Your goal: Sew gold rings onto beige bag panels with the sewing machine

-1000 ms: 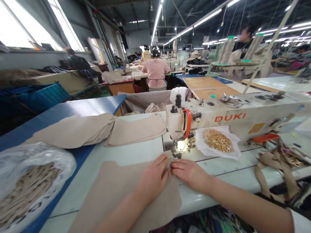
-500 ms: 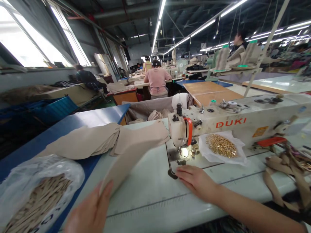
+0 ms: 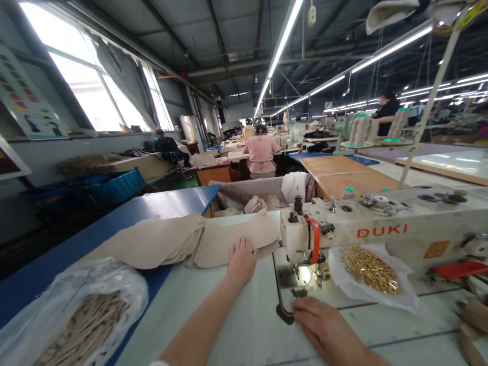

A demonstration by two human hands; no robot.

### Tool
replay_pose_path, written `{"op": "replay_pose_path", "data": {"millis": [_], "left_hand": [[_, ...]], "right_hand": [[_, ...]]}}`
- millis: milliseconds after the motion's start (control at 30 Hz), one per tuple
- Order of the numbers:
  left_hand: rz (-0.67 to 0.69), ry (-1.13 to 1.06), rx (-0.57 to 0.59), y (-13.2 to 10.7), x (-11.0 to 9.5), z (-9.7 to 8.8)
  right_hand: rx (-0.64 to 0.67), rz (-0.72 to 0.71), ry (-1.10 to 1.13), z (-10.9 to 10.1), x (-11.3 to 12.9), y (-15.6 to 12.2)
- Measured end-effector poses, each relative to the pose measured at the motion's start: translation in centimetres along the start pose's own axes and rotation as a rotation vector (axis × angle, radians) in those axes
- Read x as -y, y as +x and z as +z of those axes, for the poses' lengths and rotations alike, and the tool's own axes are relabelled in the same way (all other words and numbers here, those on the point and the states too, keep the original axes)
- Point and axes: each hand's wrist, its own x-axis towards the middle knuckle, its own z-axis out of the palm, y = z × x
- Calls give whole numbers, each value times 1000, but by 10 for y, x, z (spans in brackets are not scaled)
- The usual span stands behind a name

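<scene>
My left hand lies with its fingers flat on a beige fabric panel, at its front edge. This panel tops a small pile left of the sewing machine head. Farther left, a fanned stack of similar beige panels overlaps the blue table edge. My right hand rests on the machine bed just in front of the metal needle plate, fingers extended and lying low, with nothing visible in them. The needle area is lit, and I see no fabric under it.
A clear plastic bag of narrow beige strips sits front left. Gold metal fittings lie on white wrapping under the machine arm. Beyond the table stands a cloth-lined bin. A person in pink sits ahead.
My left hand, earlier holding a beige panel at the front left, has moved forward and right onto the pile and no longer grips it. My right hand stays by the needle plate. The view has shifted.
</scene>
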Motion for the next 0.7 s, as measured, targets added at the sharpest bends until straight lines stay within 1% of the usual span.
{"op": "replay_pose_path", "data": {"millis": [33, 100, 167, 200, 267, 333, 400, 467, 500, 533, 600, 700], "left_hand": [[-16, 2, 11, -4, 0, 6], [-33, 12, 33, -10, 1, 9], [-45, 35, 45, -11, 10, 1], [-52, 52, 44, -11, 18, -5], [-81, 98, 24, -11, 43, -24], [-148, 157, -4, -13, 78, -46], [-260, 222, -16, -20, 118, -68], [-352, 270, 16, -32, 152, -84], [-381, 285, 43, -39, 166, -89], [-396, 293, 71, -46, 176, -92], [-393, 296, 118, -58, 189, -93], [-351, 275, 143, -68, 195, -90]], "right_hand": [[-3, -5, -1, 1, -1, 0], [-2, -17, -3, 1, -2, -1], [3, -32, -4, 1, -4, -2], [7, -37, -5, 1, -5, -2], [10, -46, -10, 0, -7, -3], [21, -51, -24, -1, -7, -3], [50, -51, -39, -2, -7, -2], [74, -50, -43, -4, -6, -2], [80, -54, -40, -4, -6, -1], [79, -59, -39, -4, -6, -1], [82, -65, -48, -4, -7, -2], [91, -62, -65, -3, -7, -2]]}}
